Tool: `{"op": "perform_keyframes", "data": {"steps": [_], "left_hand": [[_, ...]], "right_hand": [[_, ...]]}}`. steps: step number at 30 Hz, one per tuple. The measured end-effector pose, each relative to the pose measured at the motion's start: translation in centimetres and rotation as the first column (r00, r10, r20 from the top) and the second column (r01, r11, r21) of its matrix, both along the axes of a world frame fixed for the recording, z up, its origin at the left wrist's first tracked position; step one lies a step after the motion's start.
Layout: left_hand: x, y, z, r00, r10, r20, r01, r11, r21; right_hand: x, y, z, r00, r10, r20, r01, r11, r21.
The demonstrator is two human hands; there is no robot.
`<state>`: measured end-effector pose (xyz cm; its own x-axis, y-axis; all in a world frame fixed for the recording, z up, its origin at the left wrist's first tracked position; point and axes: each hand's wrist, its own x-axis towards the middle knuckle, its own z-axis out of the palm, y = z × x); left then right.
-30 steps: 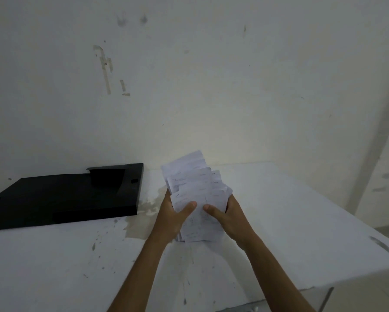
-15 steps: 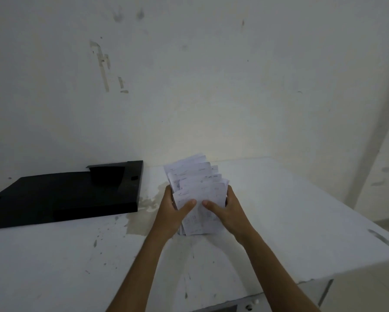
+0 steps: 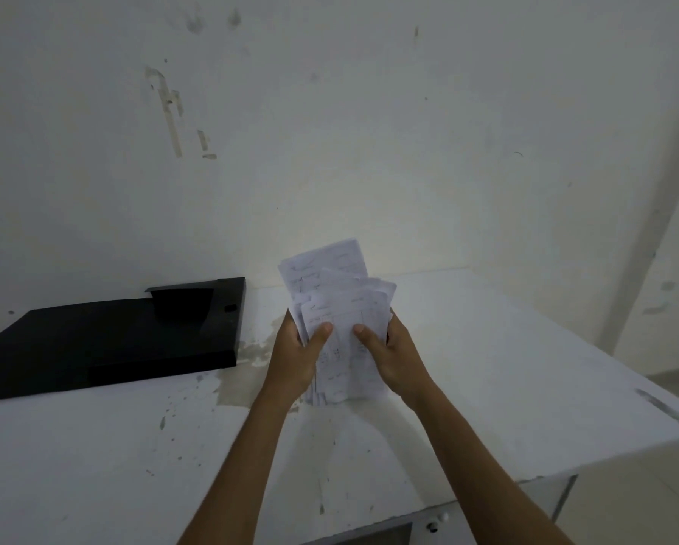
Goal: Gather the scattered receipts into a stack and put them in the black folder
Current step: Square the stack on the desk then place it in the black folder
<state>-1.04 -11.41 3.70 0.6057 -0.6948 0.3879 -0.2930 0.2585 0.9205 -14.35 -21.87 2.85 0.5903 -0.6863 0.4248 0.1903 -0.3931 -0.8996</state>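
A fanned bundle of white receipts stands upright on its lower edge on the white table. My left hand grips its left side, thumb on the front sheet. My right hand grips the right side, thumb also on the front. The top sheets stick out unevenly toward the upper left. The black folder lies flat on the table to the left of my hands, a flap raised at its far edge.
A stained white wall rises right behind the table. The table's right edge falls away to a pale floor. The tabletop carries paint chips and dark specks in front of the folder.
The bundle has been squeezed narrower between my hands and its bottom edge tapped down on the table; the sheets now overlap more tightly. The folder has not moved.
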Motion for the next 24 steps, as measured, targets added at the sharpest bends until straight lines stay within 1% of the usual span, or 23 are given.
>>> {"op": "perform_keyframes", "data": {"steps": [2,5,7,11,13,15,17,19,21,23,24], "left_hand": [[-0.1,0.1,-2.1,1.000,-0.001,-0.015,0.001,0.999,0.036],[-0.7,0.4,-4.5,0.998,-0.048,-0.049,0.052,0.996,0.076],[-1.0,0.4,-4.3,0.998,-0.044,-0.035,0.046,0.997,0.067],[-0.7,0.0,-2.2,1.000,-0.021,-0.013,0.021,1.000,0.021],[-0.4,0.4,-0.9,0.999,-0.001,-0.046,0.000,1.000,-0.017],[0.0,1.1,0.3,0.994,0.012,-0.104,-0.023,0.995,-0.098],[0.7,1.6,1.4,0.992,0.091,-0.085,-0.100,0.988,-0.118],[1.8,1.9,1.8,0.990,0.139,-0.004,-0.139,0.988,-0.068],[2.8,1.9,1.8,0.992,0.083,0.091,-0.084,0.996,0.009],[3.5,1.9,1.6,0.983,0.016,0.182,-0.043,0.988,0.145],[3.6,1.9,1.5,0.979,-0.017,0.202,-0.023,0.981,0.195]], "right_hand": [[-0.3,0.0,-2.1,0.999,0.001,-0.049,-0.001,1.000,0.005],[-0.8,0.0,-4.8,0.992,0.054,-0.118,-0.051,0.998,0.027],[-0.8,-0.1,-4.8,0.991,0.051,-0.121,-0.049,0.999,0.023],[-0.8,-0.6,-2.8,0.994,0.055,-0.091,-0.058,0.998,-0.029],[-1.2,-1.3,-1.5,0.987,-0.019,-0.161,-0.002,0.992,-0.130],[-2.1,-2.2,0.0,0.949,-0.125,-0.290,0.033,0.952,-0.303],[-3.2,-3.1,1.9,0.905,-0.152,-0.397,-0.020,0.917,-0.397],[-4.0,-3.7,3.9,0.848,-0.148,-0.509,-0.113,0.888,-0.446],[-4.4,-4.1,5.5,0.785,-0.134,-0.605,-0.203,0.867,-0.454],[-4.2,-4.3,6.3,0.748,-0.130,-0.651,-0.256,0.848,-0.464],[-4.0,-4.3,6.5,0.737,-0.129,-0.663,-0.273,0.841,-0.467]]}}
